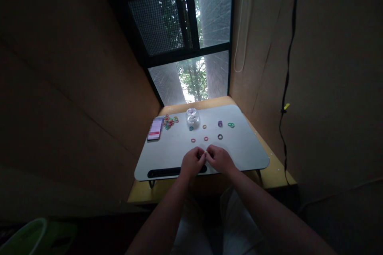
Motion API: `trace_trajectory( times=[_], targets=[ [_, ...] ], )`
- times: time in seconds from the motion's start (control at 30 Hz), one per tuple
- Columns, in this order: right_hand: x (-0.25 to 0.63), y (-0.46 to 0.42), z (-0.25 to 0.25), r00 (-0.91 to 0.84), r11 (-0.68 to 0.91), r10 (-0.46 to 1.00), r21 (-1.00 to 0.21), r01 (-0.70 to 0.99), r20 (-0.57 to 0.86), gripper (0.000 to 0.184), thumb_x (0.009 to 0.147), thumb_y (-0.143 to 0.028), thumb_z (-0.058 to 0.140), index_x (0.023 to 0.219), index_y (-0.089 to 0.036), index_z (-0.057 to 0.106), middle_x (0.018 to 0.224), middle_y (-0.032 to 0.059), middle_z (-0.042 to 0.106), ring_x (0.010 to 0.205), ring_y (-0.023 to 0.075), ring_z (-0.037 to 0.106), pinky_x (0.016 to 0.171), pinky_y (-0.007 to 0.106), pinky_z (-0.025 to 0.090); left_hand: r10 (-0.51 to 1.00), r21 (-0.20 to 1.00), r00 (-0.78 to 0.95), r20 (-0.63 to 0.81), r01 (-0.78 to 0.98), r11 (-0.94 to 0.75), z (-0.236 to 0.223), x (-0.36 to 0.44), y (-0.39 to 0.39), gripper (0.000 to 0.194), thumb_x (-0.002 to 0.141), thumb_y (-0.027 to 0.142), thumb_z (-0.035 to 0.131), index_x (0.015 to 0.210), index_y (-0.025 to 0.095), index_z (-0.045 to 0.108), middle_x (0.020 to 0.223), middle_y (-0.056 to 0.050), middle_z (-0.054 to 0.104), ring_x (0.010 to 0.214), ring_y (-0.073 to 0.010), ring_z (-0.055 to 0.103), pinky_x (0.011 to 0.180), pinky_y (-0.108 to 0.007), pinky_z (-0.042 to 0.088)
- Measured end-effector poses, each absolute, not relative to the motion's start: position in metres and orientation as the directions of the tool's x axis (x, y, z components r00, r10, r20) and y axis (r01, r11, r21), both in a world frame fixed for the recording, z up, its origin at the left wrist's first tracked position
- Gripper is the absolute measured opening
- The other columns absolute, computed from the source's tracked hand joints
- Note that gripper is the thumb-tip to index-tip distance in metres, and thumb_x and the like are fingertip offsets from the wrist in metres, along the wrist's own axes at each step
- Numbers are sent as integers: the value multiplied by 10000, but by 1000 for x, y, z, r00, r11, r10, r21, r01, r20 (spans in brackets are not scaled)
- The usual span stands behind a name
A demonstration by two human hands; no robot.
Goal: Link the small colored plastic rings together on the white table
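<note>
Both hands, left hand (193,162) and right hand (220,158), meet at the desk's (245,147) six o'clock edge, fingers pinched on something tiny, likely a ring; joining looks underway. Loose rings (206,138) lie at twelve o'clock.

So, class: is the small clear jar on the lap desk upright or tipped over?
Upright. The clear jar stands on its base at the back of the lap desk, its rounded lid on top. Whether it holds anything cannot be told.
</note>
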State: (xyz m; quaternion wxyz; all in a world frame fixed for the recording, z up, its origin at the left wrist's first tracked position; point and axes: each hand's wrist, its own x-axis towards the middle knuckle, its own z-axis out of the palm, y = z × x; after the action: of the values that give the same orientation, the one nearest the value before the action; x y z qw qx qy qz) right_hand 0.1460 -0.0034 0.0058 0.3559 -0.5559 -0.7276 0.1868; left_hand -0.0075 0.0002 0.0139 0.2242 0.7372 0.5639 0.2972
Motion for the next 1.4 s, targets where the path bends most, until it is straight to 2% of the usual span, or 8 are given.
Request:
trace_trajectory(
  times=[1.4],
  targets=[
    [145, -2, 3, -136, 324, 937, -661, 677, 321, 127, 821, -268, 500, 726, -198, 548, 642, -15, 577, 583, 111, 484, 560, 223, 282, 956, 654, 209, 203, 698, -292, 14, -8, 0, 158, 819, 339, 527, 783, 193, 578, 682, 23, 595, 612, -104, 510, 596, -233, 354]
  ],
)
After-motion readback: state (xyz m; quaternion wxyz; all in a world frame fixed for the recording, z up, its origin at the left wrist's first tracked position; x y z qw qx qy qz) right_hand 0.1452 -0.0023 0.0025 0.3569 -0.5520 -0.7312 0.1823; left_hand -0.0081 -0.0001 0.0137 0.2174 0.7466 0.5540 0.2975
